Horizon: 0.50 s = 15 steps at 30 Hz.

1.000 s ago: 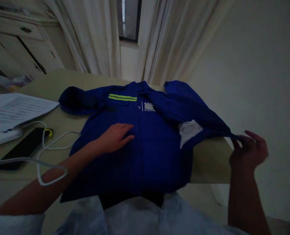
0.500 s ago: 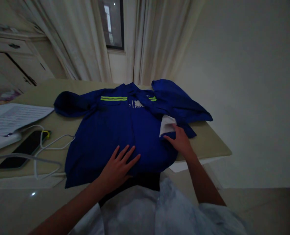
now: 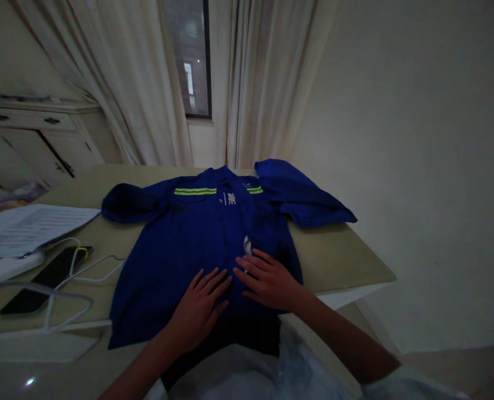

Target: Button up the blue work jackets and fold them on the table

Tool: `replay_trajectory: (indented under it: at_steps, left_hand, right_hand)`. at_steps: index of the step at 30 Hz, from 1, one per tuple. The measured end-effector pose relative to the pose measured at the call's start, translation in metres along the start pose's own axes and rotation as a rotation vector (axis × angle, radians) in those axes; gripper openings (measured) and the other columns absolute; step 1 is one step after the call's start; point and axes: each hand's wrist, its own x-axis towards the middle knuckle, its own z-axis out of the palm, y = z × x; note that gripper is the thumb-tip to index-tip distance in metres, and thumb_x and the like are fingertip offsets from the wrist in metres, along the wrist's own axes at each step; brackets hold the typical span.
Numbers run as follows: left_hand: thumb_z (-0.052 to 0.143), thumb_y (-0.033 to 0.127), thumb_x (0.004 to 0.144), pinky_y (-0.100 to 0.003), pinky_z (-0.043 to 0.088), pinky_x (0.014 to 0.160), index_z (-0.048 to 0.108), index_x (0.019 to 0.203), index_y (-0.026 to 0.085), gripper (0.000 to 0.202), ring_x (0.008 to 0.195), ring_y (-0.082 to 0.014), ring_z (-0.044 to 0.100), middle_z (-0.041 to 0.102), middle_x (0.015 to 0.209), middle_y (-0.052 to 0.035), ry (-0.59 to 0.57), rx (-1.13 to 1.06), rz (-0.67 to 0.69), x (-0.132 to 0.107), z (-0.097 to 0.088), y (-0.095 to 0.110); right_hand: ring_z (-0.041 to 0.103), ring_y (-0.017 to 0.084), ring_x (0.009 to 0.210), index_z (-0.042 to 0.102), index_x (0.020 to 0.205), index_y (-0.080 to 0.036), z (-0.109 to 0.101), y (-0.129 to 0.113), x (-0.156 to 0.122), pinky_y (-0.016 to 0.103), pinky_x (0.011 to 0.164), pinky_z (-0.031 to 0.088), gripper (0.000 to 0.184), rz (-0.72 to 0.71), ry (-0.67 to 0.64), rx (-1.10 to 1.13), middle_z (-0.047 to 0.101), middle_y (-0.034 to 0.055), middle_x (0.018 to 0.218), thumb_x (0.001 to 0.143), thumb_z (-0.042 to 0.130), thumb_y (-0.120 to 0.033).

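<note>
A blue shirt (image 3: 188, 244) with yellow-green stripes near the collar lies spread on a pale table (image 3: 338, 261). Its right side panel is folded in over the front, and the right sleeve (image 3: 301, 194) lies out to the right. My left hand (image 3: 199, 308) rests flat on the lower front of the shirt, fingers spread. My right hand (image 3: 267, 278) lies flat beside it on the folded-in panel, fingers stretched. A small white tag (image 3: 246, 244) shows just above my right fingertips. The two hands almost touch.
A black phone (image 3: 43, 272) with a white cable (image 3: 84, 266) lies on the table's left part, next to printed papers (image 3: 26, 225). A white cabinet (image 3: 34, 139) stands at the left, curtains (image 3: 251, 83) and a window behind. The table's right edge drops off near the sleeve.
My right hand let go of the right sleeve, folded the shirt's right side inward and slid left to the middle. My left hand moved down the shirt front. The camera tilted up.
</note>
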Motion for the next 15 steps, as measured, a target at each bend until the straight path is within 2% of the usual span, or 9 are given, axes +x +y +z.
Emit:
replay_trajectory:
  at_steps: [2, 5, 7, 9, 10, 12, 13, 15]
  left_hand:
    - [0.049, 0.034, 0.107, -0.056, 0.04, 0.123, 0.053, 0.153, 0.028, 0.047, 0.143, -0.0241, 0.055, 0.06, 0.152, -0.0073, 0.03, -0.041, -0.03, -0.001, 0.0, 0.001]
    - [0.05, 0.03, 0.107, -0.052, 0.051, 0.114, 0.068, 0.136, 0.026, 0.034, 0.127, -0.0233, 0.066, 0.071, 0.137, -0.007, 0.128, -0.073, -0.08, -0.003, 0.002, 0.004]
    - [0.054, 0.031, 0.105, -0.047, 0.06, 0.101, 0.074, 0.125, 0.025, 0.028, 0.111, -0.0236, 0.072, 0.076, 0.124, -0.0082, 0.209, -0.075, -0.101, -0.007, 0.002, 0.008]
    - [0.058, 0.031, 0.103, -0.041, 0.064, 0.088, 0.076, 0.12, 0.025, 0.025, 0.097, -0.0226, 0.074, 0.078, 0.112, -0.0087, 0.26, -0.068, -0.082, -0.012, 0.002, 0.012]
    - [0.059, 0.03, 0.103, -0.039, 0.064, 0.084, 0.075, 0.12, 0.025, 0.024, 0.093, -0.0216, 0.074, 0.078, 0.108, -0.0084, 0.28, -0.066, -0.062, -0.014, 0.001, 0.014]
    - [0.059, 0.026, 0.103, -0.036, 0.064, 0.08, 0.074, 0.12, 0.024, 0.023, 0.088, -0.0201, 0.074, 0.079, 0.103, -0.0073, 0.324, -0.066, -0.02, -0.02, -0.002, 0.019]
    - [0.059, 0.024, 0.103, -0.035, 0.063, 0.081, 0.073, 0.122, 0.024, 0.024, 0.088, -0.0197, 0.074, 0.079, 0.103, -0.007, 0.345, -0.068, -0.003, -0.022, -0.003, 0.021]
    - [0.059, 0.019, 0.102, -0.035, 0.063, 0.083, 0.071, 0.126, 0.025, 0.028, 0.092, -0.0199, 0.075, 0.079, 0.108, -0.0071, 0.378, -0.067, 0.026, -0.024, -0.006, 0.026]
  right_hand:
    - [0.055, 0.028, 0.138, 0.058, 0.146, -0.032, 0.011, -0.009, -0.003, 0.05, 0.124, 0.036, 0.051, 0.145, 0.145, -0.05, 0.06, 0.0076, 0.151, 0.097, 0.069, -0.04]
    - [0.041, 0.039, 0.148, 0.048, 0.154, -0.026, 0.022, -0.01, -0.009, 0.065, 0.122, 0.03, 0.064, 0.581, 0.369, -0.175, 0.045, 0.0179, 0.161, 0.096, 0.069, -0.045]
    - [0.03, 0.045, 0.153, 0.041, 0.158, -0.021, 0.025, -0.005, -0.014, 0.072, 0.118, 0.03, 0.076, 0.791, 0.411, -0.21, 0.033, 0.0237, 0.166, 0.094, 0.069, -0.052]
    - [0.026, 0.048, 0.154, 0.038, 0.159, -0.018, 0.027, 0.002, -0.022, 0.074, 0.114, 0.032, 0.085, 0.926, 0.42, -0.198, 0.029, 0.0269, 0.166, 0.092, 0.069, -0.059]
    - [0.029, 0.048, 0.152, 0.037, 0.159, -0.017, 0.028, 0.006, -0.026, 0.072, 0.113, 0.035, 0.087, 0.983, 0.427, -0.165, 0.031, 0.0283, 0.164, 0.091, 0.068, -0.062]
    - [0.047, 0.044, 0.141, 0.034, 0.158, -0.014, 0.03, 0.015, -0.037, 0.065, 0.107, 0.045, 0.09, 1.067, 0.432, -0.04, 0.04, 0.0299, 0.156, 0.091, 0.066, -0.065]
    - [0.055, 0.041, 0.133, 0.033, 0.158, -0.013, 0.031, 0.019, -0.042, 0.06, 0.104, 0.05, 0.091, 1.088, 0.427, 0.026, 0.046, 0.0295, 0.152, 0.091, 0.066, -0.065]
    - [0.062, 0.037, 0.122, 0.033, 0.157, -0.012, 0.031, 0.024, -0.05, 0.055, 0.101, 0.052, 0.09, 1.101, 0.407, 0.076, 0.054, 0.0271, 0.144, 0.091, 0.067, -0.063]
